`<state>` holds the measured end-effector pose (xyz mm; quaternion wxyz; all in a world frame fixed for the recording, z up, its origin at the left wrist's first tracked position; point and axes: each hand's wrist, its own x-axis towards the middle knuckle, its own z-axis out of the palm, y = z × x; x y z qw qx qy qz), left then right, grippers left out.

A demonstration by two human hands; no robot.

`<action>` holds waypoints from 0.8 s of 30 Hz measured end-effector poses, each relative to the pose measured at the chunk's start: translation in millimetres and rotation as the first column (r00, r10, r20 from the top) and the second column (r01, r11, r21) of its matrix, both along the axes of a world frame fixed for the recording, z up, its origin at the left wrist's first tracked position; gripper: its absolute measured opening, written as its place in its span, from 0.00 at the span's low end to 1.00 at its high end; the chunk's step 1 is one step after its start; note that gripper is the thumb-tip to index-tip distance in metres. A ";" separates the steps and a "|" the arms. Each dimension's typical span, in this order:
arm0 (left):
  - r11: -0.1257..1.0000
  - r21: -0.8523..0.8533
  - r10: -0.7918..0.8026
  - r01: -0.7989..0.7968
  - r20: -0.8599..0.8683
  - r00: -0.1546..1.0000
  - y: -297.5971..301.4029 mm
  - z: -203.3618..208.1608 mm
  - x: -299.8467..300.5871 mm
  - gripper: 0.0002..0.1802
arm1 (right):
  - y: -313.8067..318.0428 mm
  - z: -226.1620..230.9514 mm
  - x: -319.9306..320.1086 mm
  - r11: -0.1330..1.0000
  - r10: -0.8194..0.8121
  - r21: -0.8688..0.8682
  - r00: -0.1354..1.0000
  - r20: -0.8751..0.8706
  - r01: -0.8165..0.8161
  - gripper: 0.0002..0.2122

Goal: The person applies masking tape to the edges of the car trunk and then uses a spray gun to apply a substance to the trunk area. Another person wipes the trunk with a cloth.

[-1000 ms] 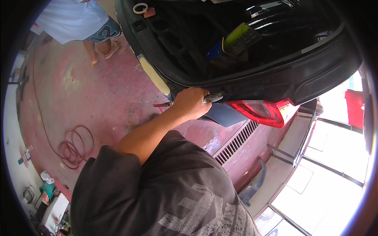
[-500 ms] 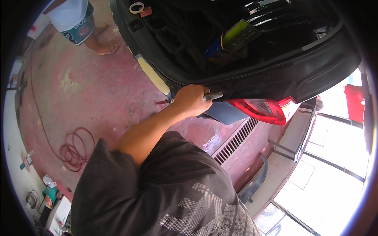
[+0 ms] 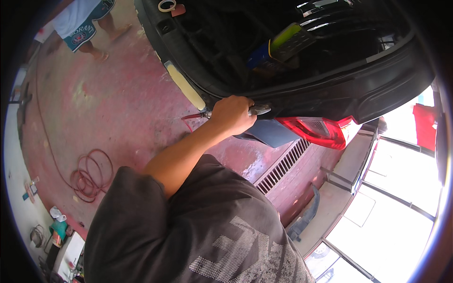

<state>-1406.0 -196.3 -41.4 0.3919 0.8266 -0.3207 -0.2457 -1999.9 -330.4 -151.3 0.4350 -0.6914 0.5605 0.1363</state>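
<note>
My left hand (image 3: 232, 114) is closed around a metal air tool (image 3: 259, 110). Its silvery end sticks out past my fingers, and the rest is hidden in my grip. A thin red hose (image 3: 191, 116) with a metal coupling leaves the tool on the wrist side. The hand is at the rear corner of a black car (image 3: 321, 87), just left of the red tail light (image 3: 314, 132). Whether the tool touches the bodywork, I cannot tell. A pale yellow filler strip (image 3: 185, 88) runs along the car's edge beyond my hand. My right hand is out of view.
A person in teal shorts (image 3: 82, 37) is at the far left. Red hose coils (image 3: 92, 174) lie on the reddish floor. A slotted drain grate (image 3: 283, 165) runs below the tail light. A tape roll (image 3: 166, 5) and a blue-and-yellow box (image 3: 269, 54) show on the car.
My left hand and the air tool have shifted slightly up and to the right. The person in teal shorts has moved, with their legs now apart.
</note>
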 end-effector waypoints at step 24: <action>0.974 -0.225 0.001 -0.008 -0.031 1.000 -16.7 -29.2 -9.2 0.13 | 13.6 31.5 23.2 0.956 -0.259 0.102 0.953 -0.157 0.276 0.17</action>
